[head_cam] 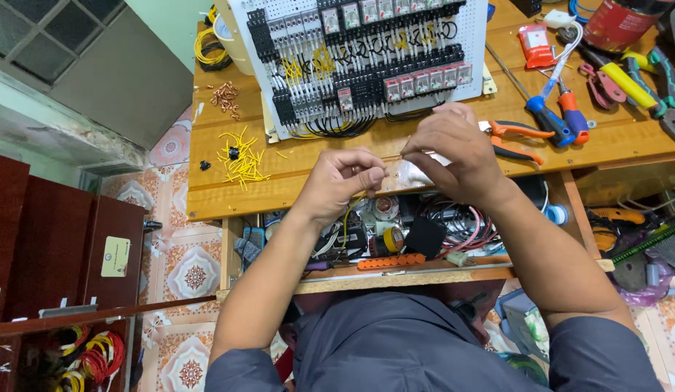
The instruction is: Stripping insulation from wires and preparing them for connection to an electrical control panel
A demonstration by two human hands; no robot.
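Note:
My left hand (342, 180) pinches the end of a thin yellow wire (350, 207) that hangs down from its fingertips at the front edge of the wooden workbench (214, 196). My right hand (453, 149) is curled close beside it, fingers closed on something small that I cannot make out; a clear plastic bag (406, 174) lies under both hands. Just beyond them stands a white perforated panel (366, 58) packed with black terminal blocks, relays and yellow and black wiring.
Yellow wire offcuts (243, 156) and copper ferrules (225, 94) lie left on the bench. Orange-handled pliers (515, 138), screwdrivers (559, 112) and more pliers (642, 83) lie right. A lower shelf (395, 239) holds tape rolls and cables. Dark red cabinets (54, 239) stand at left.

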